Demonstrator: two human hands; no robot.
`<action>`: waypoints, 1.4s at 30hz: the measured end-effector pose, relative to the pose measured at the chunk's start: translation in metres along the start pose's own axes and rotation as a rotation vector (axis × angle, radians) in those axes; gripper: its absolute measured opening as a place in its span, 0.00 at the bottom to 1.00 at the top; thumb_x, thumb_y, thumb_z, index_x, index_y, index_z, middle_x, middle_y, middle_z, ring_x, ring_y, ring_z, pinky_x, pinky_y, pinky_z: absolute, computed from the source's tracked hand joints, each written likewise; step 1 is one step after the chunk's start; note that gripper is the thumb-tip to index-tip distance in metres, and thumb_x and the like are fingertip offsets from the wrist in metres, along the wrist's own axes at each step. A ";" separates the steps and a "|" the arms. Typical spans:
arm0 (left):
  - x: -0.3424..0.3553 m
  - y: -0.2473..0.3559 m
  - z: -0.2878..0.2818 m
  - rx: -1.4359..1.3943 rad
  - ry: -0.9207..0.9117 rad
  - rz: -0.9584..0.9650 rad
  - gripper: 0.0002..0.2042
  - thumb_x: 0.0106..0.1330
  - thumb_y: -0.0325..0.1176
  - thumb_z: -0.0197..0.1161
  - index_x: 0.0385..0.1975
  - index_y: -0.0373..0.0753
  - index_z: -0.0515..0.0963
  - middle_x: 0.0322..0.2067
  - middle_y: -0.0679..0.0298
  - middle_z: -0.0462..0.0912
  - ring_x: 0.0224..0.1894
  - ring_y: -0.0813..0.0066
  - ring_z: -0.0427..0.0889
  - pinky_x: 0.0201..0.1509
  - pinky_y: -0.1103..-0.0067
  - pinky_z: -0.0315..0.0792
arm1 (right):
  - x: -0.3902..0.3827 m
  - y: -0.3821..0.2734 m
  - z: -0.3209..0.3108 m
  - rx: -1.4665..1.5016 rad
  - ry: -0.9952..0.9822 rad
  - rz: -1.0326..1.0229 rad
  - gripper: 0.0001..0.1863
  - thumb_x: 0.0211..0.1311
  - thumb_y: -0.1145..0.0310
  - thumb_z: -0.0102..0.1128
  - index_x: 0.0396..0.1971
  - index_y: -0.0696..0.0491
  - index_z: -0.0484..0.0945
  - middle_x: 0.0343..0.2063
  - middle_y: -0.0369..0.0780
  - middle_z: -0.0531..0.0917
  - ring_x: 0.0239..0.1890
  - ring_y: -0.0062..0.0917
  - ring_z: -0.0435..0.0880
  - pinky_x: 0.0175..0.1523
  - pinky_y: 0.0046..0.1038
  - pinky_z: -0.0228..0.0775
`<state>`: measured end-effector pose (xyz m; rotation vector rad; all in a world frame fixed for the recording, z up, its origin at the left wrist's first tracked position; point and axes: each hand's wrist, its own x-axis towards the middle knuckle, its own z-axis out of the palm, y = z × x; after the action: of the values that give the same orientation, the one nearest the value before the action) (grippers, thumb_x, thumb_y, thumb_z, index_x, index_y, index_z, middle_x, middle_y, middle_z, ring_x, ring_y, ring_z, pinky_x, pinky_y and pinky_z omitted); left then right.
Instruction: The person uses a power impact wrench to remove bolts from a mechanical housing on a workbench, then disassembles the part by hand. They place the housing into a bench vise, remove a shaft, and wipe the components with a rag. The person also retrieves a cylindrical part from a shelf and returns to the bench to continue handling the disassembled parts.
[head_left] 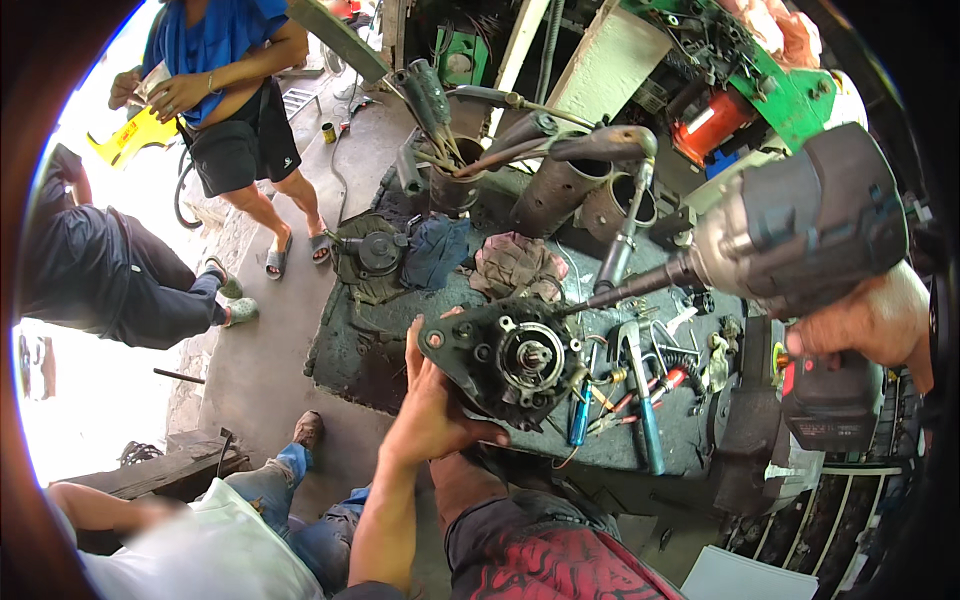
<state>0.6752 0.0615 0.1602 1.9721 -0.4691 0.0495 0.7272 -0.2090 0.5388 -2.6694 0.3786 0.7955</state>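
My left hand (428, 400) grips the lower left edge of a greasy round metal pump housing (505, 358) and holds it up over the workbench. My right hand (868, 322) is closed around the handle of a grey cordless impact driver (800, 235). The driver's long bit (625, 290) slants down to the left, its tip touching the housing's upper right rim. A shaft hub sits in the middle of the housing's face.
The dark oily workbench (360, 350) carries rags (515, 262), pliers and screwdrivers (640, 400), metal cylinders (560, 195) and another pump part (375, 252). One person stands at upper left (225, 90), another at far left (110, 280), a third sits at bottom left (230, 530).
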 end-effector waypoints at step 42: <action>-0.003 0.002 0.030 0.004 0.067 -0.093 0.46 0.32 0.40 0.79 0.62 0.44 0.75 0.61 0.59 0.77 0.70 0.57 0.66 0.74 0.57 0.47 | 0.006 0.014 -0.021 -0.046 -0.006 -0.090 0.21 0.48 0.75 0.75 0.45 0.60 0.85 0.30 0.41 0.88 0.23 0.22 0.84 0.26 0.29 0.74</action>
<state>0.6662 0.0359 0.1479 1.9872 -0.3329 0.0576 0.7372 -0.2305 0.5486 -2.7042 0.2393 0.7934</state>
